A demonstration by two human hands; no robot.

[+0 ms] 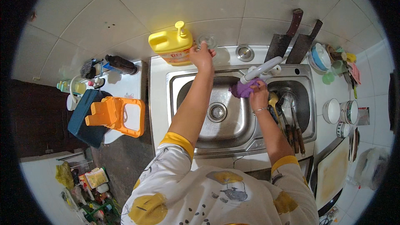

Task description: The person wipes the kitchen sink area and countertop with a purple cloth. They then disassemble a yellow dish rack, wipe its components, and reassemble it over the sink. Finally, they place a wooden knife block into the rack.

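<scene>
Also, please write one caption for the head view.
At a steel sink, the right hand holds a purple cloth; the left hand is beside a yellow jug.

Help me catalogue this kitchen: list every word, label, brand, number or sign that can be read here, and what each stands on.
No text is quoted, as I don't copy out printed words.
Yellow jug: red lettering on its front, small and blurred.
Yellow-and-white package at lower left: any marks are too small to read.
White shirt: printed pictures; no words that I can make out.
</scene>
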